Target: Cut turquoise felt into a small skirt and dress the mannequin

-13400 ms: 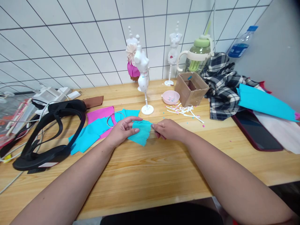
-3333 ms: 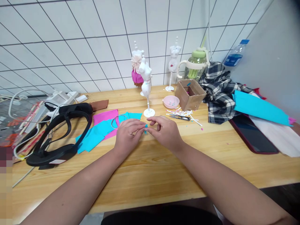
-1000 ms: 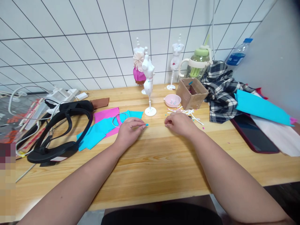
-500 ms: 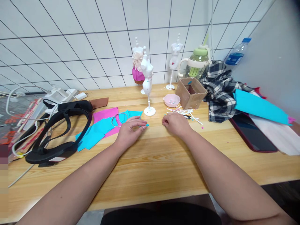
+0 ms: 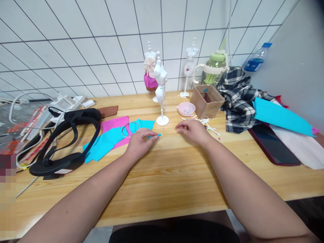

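Between its thumb and fingertips, my left hand (image 5: 141, 141) pinches a small bright blue scrap (image 5: 159, 135), which looks like crepe paper or cloth. Under and behind that hand lie blue sheets (image 5: 108, 141) and a magenta sheet (image 5: 115, 124), with a thin ring (image 5: 122, 131) on top. My right hand (image 5: 192, 131) rests low over the table, fingers loosely bent and slightly parted. A tiny blue speck (image 5: 179, 136) lies just below its fingertips. Beyond both hands stands a bare white mini dress form (image 5: 160, 79) with a narrow band at its waist.
White strips and bits (image 5: 210, 124) lie beside a pink dish (image 5: 186, 109) and a cardboard box (image 5: 207, 103). Two more dress forms, one dressed (image 5: 150, 72), stand behind. A black headset strap (image 5: 65, 145) is left; a phone (image 5: 273, 145) and plaid cloth (image 5: 236, 101) are right.
My right hand's fingers have loosened and parted, and a tiny blue speck now shows on the table below them. My left hand still pinches the blue scrap. The view has shifted slightly.
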A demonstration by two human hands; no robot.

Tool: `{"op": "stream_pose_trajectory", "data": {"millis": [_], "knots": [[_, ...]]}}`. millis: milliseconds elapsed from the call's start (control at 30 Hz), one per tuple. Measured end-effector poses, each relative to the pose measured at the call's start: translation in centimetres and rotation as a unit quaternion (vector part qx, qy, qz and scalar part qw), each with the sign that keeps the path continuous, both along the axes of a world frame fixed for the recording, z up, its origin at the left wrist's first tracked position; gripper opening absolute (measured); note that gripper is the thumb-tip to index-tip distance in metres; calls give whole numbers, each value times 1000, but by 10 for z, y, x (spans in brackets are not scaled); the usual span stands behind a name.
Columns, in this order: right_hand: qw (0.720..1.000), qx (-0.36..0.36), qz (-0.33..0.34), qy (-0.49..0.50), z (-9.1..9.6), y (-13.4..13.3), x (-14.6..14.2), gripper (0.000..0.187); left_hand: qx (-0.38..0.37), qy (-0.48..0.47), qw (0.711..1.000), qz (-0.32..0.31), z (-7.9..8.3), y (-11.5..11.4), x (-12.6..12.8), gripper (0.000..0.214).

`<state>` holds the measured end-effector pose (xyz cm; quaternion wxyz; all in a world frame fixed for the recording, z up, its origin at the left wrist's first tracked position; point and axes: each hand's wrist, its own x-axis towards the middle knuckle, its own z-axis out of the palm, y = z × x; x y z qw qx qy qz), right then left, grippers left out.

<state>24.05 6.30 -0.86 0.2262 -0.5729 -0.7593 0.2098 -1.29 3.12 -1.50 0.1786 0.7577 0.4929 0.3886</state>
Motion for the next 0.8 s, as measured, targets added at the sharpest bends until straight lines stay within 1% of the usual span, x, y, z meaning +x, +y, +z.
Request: {"op": "stream_pose_trajectory", "data": {"millis": [100,167,367,467,533,600,667,733,800], "knots": [[995,21,36,-92,-2,-2,-4,12,-9,3,1000,1,1,0,0,14],[989,26,49,-137,-3,-3,-6,11,-17,3,1000,1,1,0,1,15],[972,46,79,-214,-5,-6,-13,15,-51,1,999,16,4,-2,2,18],[969,60,88,-223,-6,-8,-15,22,-55,-3,998,20,3,-2,2,19],[975,59,73,-201,-3,-7,-12,21,-58,-4,998,21,3,-1,1,20],[985,59,37,-159,5,-5,-4,19,-60,-4,998,25,2,0,1,21],[990,64,10,-127,14,-3,9,21,-64,-5,998,28,1,1,0,21],[990,52,21,-132,23,-2,22,21,-68,-7,997,31,1,2,-1,22],[986,31,29,-162,29,-4,30,21,-72,-8,997,33,0,2,-2,22]]}}
